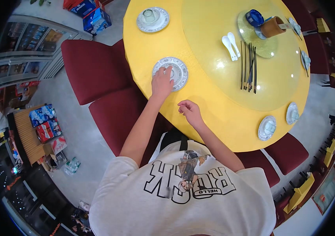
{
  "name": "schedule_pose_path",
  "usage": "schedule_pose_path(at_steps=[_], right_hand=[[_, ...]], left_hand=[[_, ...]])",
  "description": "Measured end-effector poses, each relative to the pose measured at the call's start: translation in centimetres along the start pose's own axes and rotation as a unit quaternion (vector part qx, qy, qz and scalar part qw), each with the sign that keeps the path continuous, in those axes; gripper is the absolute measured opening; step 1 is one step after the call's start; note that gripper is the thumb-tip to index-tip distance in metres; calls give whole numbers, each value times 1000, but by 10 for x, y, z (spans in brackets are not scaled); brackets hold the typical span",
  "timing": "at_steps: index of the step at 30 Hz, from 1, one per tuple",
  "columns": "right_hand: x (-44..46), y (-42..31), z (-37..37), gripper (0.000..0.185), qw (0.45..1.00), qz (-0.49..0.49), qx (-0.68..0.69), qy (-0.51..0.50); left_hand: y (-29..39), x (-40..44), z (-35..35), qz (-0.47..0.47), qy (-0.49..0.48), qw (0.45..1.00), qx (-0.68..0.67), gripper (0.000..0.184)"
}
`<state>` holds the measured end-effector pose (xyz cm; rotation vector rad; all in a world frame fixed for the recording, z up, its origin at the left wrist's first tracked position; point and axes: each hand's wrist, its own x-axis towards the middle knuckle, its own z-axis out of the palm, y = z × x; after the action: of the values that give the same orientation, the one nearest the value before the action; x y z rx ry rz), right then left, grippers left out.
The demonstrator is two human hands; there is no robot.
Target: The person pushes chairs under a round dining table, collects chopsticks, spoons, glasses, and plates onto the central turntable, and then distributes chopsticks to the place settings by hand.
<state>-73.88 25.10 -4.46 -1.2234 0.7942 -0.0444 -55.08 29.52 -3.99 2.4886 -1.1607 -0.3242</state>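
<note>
My left hand (162, 81) reaches over a patterned plate (181, 80) near the edge of the yellow round table (218, 122). Its fingers are bent down at the middle of the plate, around a small clear item that they mostly cover; whether they grip it I cannot make out. To the right, above the tablecloth, my right hand (190, 111) hangs with its fingers curled and nothing visible in them. On the glass turntable (203, 47) lie white spoons (228, 47) and several dark chopsticks (249, 70).
Another plate with a glass (149, 15) stands at the upper left. Two place settings (267, 128) are at the lower right. A blue ashtray (254, 17) and a brown holder (273, 27) stand on the turntable. Dark red chairs (94, 69) surround the table.
</note>
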Motion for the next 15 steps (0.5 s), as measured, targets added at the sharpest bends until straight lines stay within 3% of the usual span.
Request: schedule_pose_path(at_steps=[2,4,5,7,8,10,11,13,15], right_hand=[[1,-16,-5,15,999,47,18,-9],[4,-29,-6,22,970,161,176,-36],[7,-35,-5,22,971,157,175,-35],[12,-46,1,29,892,223,394,9],[13,-49,1,29,892,223,394,9],[20,-55,0,31,832,218,510,-12],[21,-58,-1,31,832,216,510,-14],[16,-57,-7,29,807,169,566,10],[11,-43,-25,30,797,166,579,43]], left_hand=[[-3,3,5,0,6,1000,6,58],[4,-4,-7,-21,42,997,-62,50],[9,-8,-13,-17,45,997,-63,50],[24,-22,-22,-15,91,989,-112,46],[29,-30,-23,-15,92,989,-112,46],[38,-39,-27,120,82,983,-110,44],[44,-41,-31,121,84,983,-109,44],[53,-40,-41,238,7,960,-145,46],[39,-15,-41,261,30,955,-138,44]])
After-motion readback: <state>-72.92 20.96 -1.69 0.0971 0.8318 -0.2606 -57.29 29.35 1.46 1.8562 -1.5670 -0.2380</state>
